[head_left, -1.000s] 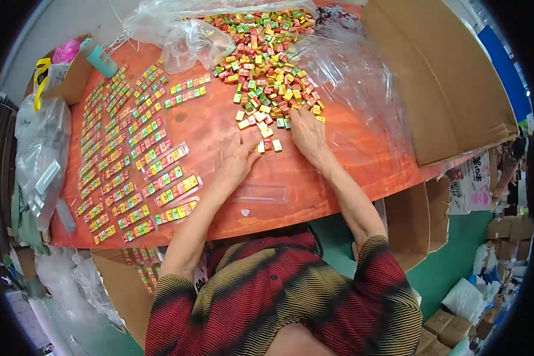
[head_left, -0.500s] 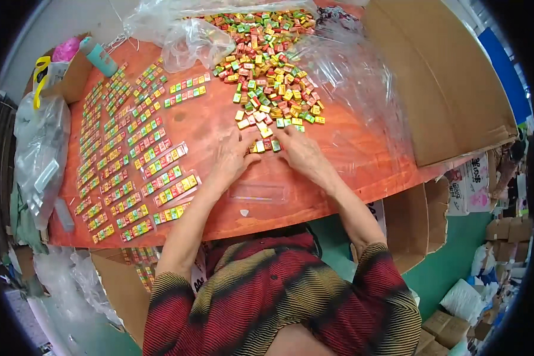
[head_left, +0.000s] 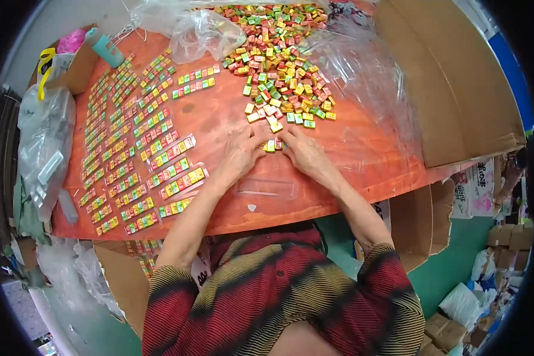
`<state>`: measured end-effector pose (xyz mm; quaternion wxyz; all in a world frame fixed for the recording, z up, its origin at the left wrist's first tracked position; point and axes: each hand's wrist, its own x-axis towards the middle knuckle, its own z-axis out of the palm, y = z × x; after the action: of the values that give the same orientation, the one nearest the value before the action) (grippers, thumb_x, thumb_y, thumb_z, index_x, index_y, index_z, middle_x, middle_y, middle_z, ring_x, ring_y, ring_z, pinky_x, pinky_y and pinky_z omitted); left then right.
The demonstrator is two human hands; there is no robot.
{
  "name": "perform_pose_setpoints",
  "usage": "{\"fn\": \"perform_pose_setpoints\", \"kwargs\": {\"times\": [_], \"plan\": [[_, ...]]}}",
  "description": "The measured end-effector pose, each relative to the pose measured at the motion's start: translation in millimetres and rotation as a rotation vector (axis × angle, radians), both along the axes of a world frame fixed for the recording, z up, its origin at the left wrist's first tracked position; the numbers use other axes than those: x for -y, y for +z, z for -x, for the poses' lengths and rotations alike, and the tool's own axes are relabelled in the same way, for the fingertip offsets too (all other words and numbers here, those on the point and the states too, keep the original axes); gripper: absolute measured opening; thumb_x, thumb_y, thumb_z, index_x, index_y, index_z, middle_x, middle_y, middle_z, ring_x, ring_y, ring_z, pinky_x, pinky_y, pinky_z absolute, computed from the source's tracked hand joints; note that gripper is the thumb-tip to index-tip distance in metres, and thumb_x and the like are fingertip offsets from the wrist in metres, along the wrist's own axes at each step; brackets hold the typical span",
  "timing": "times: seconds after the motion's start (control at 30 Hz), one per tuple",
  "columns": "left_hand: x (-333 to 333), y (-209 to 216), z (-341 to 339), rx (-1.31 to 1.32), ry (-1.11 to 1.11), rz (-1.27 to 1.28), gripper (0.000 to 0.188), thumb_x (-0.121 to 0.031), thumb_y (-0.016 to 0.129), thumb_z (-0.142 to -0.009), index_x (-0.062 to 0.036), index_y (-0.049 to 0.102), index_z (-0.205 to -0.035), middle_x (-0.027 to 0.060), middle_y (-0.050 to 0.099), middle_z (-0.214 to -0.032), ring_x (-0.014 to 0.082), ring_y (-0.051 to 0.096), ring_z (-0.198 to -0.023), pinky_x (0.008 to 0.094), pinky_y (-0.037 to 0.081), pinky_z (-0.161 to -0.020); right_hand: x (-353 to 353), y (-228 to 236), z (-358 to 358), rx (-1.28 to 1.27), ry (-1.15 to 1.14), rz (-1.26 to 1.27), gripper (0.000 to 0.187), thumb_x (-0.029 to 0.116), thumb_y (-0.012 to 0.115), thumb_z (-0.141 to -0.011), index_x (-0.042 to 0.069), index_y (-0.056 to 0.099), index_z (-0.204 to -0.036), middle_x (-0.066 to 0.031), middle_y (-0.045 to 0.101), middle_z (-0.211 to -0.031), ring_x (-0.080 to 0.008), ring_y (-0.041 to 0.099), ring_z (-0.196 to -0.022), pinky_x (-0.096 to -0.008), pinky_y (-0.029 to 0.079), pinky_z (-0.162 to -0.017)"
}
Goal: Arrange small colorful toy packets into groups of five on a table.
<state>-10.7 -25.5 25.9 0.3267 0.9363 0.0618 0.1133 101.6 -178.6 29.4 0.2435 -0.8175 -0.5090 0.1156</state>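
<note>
A short row of small red, yellow and green boxes [head_left: 273,145] lies on the red-orange tabletop in front of me. My left hand [head_left: 241,153] has its fingers curled in against the row's left end. From the other side my right hand [head_left: 305,152] closes on the right end, so the row is squeezed between both hands; the fingertips partly cover it. Just beyond my fingers begins a big heap of loose small boxes [head_left: 279,71] in the same colours. Nearer to me lies a clear plastic tray [head_left: 264,188], flat on the table.
Many neat rows of small boxes [head_left: 154,127] fill the table's left side. Clear plastic film [head_left: 362,65] lies right of the heap, beside a large cardboard box [head_left: 451,89]. A teal bottle [head_left: 105,48] and a clear plastic bag [head_left: 44,151] are at the left.
The view has shifted slightly. My hands have closed in on the row, and less of it shows between them.
</note>
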Motion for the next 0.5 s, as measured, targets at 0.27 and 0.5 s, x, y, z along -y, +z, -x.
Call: {"fn": "perform_pose_setpoints", "kwargs": {"times": [0.27, 0.5], "plan": [[8.9, -1.3, -1.7, 0.053, 0.127, -0.091, 0.030, -0.013, 0.068, -0.067, -0.0142, 0.063, -0.096, 0.0109, 0.047, -0.082, 0.0300, 0.051, -0.081, 0.0406, 0.042, -0.068, -4.0, 2.3, 7.5, 0.012, -0.073, -0.064, 0.030, 0.012, 0.059, -0.076, 0.009, 0.052, -0.105, -0.0132, 0.052, -0.098, -0.0338, 0.054, -0.088, -0.0429, 0.045, -0.071], [36.8, 18.5, 46.8, 0.060, 0.157, -0.054, 0.031, -0.013, 0.068, -0.067, -0.0069, 0.061, -0.096, 0.0145, 0.049, -0.084, 0.0313, 0.052, -0.078, 0.0417, 0.043, -0.066, 23.2, 18.8, 50.5, -0.087, -0.094, -0.062, 0.028, 0.015, 0.058, -0.078, 0.006, 0.053, -0.104, -0.0149, 0.051, -0.093, -0.0355, 0.053, -0.087, -0.0416, 0.045, -0.070]]}}
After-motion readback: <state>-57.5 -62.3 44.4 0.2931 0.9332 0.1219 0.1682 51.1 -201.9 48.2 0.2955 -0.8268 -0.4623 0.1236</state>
